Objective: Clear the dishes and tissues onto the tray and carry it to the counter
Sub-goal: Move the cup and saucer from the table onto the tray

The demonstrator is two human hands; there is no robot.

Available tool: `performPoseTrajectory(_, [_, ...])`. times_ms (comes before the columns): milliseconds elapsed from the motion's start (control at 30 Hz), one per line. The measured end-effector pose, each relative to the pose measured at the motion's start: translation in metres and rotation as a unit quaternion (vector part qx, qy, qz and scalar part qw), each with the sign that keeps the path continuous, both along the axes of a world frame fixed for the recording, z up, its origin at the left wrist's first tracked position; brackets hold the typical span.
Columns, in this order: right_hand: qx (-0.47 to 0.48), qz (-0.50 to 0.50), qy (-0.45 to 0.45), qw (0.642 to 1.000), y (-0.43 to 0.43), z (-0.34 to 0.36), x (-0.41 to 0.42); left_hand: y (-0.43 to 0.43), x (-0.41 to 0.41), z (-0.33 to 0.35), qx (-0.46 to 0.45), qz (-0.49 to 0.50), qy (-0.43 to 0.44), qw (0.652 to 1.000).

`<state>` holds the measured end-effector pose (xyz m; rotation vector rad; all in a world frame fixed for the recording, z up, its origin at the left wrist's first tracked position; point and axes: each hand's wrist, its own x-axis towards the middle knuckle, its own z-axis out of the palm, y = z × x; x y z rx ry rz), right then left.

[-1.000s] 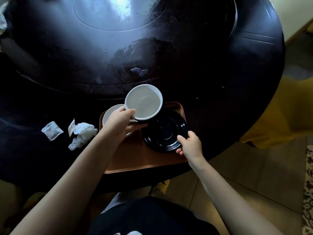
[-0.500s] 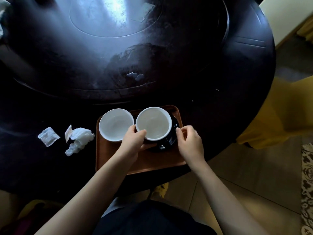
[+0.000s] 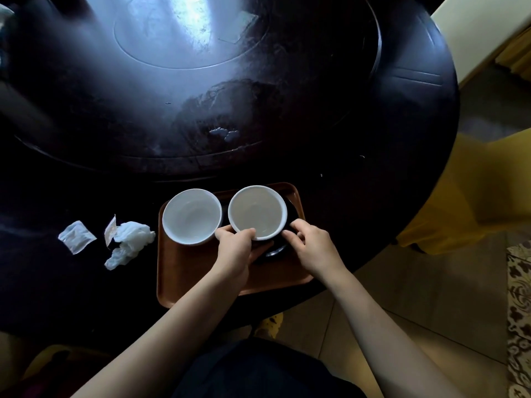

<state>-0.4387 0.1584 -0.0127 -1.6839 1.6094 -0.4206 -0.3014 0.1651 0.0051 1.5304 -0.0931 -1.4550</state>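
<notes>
Spreading across most of the view: a round dark table (image 3: 373, 173) with a raised inner disc (image 3: 189, 33) catching window glare; pale floor tiles (image 3: 402, 326) at lower right, a yellow chair cover (image 3: 474, 196) off the table's right edge, a patterned rug (image 3: 518, 311) cut off at the frame's right side; resting at the table's near edge, a brown tray (image 3: 201, 277); sitting on its far left corner, a white bowl (image 3: 192, 216); just beside it, a second white bowl (image 3: 257, 212) set over a black saucer (image 3: 277, 249), mostly hidden beneath; left hand (image 3: 235, 248) pinching the second bowl's near rim, thumb inside; right hand (image 3: 309, 245) with fingers curled at the saucer's edge, actual grip impossible to tell; lying on the table left of the tray, a crumpled tissue (image 3: 129, 242), a small torn wrapper (image 3: 110, 230) touching it, and a flat clear packet (image 3: 77, 237) further left; dark clothing (image 3: 258, 369) cut off at the bottom.
</notes>
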Motion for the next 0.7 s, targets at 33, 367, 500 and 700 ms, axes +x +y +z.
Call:
performPoseTrajectory(33, [0.001, 0.013, -0.008, 1.0, -0.001, -0.001, -0.002, 0.0, -0.002, 0.0, 0.007, 0.007, 0.001, 1.0])
performPoseTrajectory(367, [0.006, 0.109, -0.014, 0.994, -0.031, -0.002, -0.023, -0.005, 0.003, -0.026, 0.032, -0.018, 0.032, 0.999])
performPoseTrajectory(500, [0.006, 0.139, -0.005, 0.99, -0.042, -0.004, -0.028, 0.002, 0.005, -0.028, 0.05, -0.033, 0.035, 0.998])
performPoseTrajectory(700, [0.0, 0.147, -0.004, 0.989, -0.05, -0.007, -0.026, 0.006, 0.007, -0.026, 0.062, -0.049, 0.044, 0.996])
